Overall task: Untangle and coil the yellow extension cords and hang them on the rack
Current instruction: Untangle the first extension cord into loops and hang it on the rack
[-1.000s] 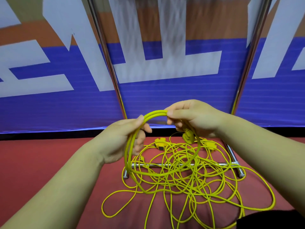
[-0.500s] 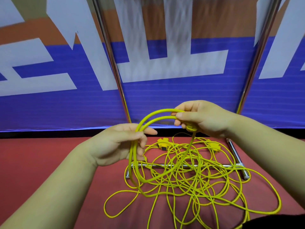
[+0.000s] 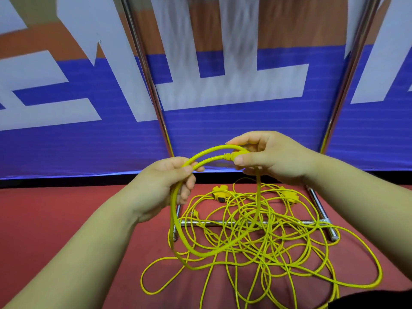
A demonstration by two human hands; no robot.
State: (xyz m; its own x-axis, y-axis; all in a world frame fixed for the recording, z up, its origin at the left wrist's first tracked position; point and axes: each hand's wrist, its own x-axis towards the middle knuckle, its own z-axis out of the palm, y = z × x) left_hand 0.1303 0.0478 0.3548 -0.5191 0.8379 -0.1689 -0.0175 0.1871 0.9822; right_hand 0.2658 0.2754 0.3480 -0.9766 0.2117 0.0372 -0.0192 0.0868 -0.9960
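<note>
Both hands hold a small coil of yellow cord (image 3: 178, 219) above the red floor (image 3: 55, 219). The left hand (image 3: 160, 188) has its fingers (image 3: 189, 188) closed around two strands at the left side of the coil. The right hand (image 3: 274, 157) pinches the plug end (image 3: 234, 156) of the cord between thumb and fingers, at the top of the coil. Below the hands, the rest of the yellow extension cords (image 3: 267, 241) lie in a loose tangle on the floor, across the metal base bar of the rack (image 3: 289, 223). Two yellow socket blocks (image 3: 219, 192) lie at the far edge of the tangle. Behind stands a blue and white banner (image 3: 223, 130).
</note>
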